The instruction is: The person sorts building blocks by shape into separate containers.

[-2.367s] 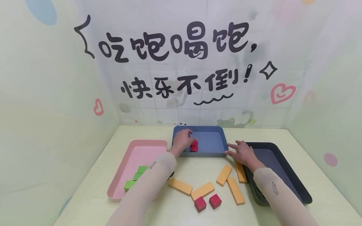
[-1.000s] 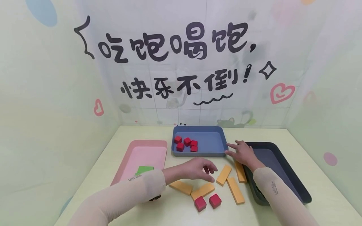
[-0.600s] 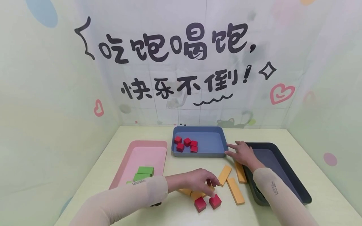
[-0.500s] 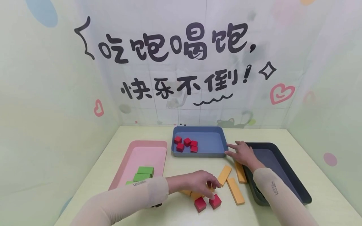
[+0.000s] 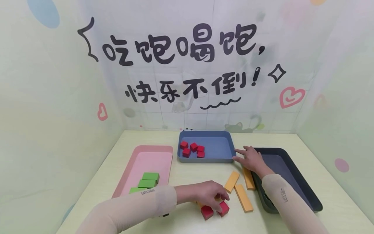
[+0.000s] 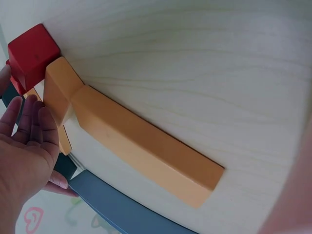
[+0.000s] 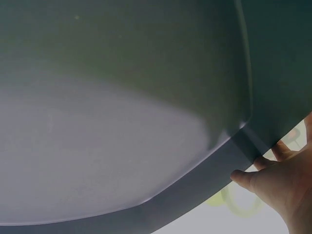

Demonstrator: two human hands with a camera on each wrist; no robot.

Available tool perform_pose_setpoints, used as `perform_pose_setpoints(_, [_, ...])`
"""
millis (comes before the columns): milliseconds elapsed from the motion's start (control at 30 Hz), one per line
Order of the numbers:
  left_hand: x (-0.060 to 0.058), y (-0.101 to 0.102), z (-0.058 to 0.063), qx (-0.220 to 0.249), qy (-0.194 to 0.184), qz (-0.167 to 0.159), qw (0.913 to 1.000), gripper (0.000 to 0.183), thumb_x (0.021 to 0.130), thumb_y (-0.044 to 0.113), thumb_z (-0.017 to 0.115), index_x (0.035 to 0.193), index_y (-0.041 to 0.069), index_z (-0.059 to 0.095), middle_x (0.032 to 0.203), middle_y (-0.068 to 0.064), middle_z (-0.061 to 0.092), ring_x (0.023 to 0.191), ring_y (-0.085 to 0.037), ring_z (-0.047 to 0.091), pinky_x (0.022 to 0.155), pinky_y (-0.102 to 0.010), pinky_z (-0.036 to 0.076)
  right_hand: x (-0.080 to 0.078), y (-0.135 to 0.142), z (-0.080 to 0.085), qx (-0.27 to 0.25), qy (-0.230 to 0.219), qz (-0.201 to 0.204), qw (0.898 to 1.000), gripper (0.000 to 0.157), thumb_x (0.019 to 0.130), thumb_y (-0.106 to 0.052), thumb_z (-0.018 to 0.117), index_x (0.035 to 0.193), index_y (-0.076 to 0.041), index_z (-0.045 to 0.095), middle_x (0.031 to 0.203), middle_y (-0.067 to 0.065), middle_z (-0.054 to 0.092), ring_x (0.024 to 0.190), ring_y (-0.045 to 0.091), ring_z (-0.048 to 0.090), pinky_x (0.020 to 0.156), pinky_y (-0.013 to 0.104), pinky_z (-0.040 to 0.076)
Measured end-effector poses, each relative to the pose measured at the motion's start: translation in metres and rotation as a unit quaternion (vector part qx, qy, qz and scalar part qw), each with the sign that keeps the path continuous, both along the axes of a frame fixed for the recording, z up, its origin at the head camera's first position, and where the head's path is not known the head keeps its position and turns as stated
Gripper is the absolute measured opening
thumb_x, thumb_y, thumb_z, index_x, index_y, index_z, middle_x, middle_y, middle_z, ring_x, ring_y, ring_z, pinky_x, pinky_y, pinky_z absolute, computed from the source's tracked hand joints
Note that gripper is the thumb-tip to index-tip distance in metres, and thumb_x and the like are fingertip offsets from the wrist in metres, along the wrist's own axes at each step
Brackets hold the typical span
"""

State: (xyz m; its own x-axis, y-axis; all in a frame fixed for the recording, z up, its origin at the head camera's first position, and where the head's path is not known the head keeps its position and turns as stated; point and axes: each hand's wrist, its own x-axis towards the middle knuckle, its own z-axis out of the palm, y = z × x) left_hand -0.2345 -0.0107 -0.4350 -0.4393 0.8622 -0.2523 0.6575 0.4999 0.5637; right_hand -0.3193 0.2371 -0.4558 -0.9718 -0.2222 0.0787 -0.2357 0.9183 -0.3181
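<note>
My left hand [image 5: 208,193] is low over the table, thumb and bent fingers on either side of a red cube [image 5: 224,209]. The thumb overlaps the cube's near left side; in the left wrist view the fingers [image 6: 30,122] stand apart from it. Another red cube [image 5: 207,213] sits just left of it, against an orange block [image 6: 61,90]. Behind the left hand, two orange blocks are mostly hidden in the head view. My right hand [image 5: 252,159] spreads its fingers at the right rim of the blue tray [image 5: 205,160], beside the dark tray [image 5: 314,198], holding nothing.
Several red cubes [image 5: 186,152] lie in the blue tray's left part. Green blocks [image 5: 147,184] lie in the pink tray [image 5: 132,162], partly behind the left sleeve. More orange blocks [image 5: 243,198] lie between the left hand and the dark tray.
My left hand let go of red cubes in the blue tray, drew back toward me and came down around the right-hand red cube on the table. The right hand has stayed put.
</note>
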Motion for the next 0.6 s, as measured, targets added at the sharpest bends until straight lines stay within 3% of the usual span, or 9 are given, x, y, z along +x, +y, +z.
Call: perform_pose_setpoints(600, [0.003,0.0058,-0.0056,-0.022,0.098,-0.074,0.9922,0.04,0.078,0.029,0.072,0.116,0.019,0.063,0.086,0.015,0.051,0.077,0.001,0.044,0.069,-0.011,0.036,0.0004,0.0014,-0.0008,0.001,0.003,0.003,1.0,0.056,0.086,-0.051,0.051,0.131,-0.018,0.05,0.134,0.029,0.035,0.124,0.051,0.022,0.089,0.07,0.018])
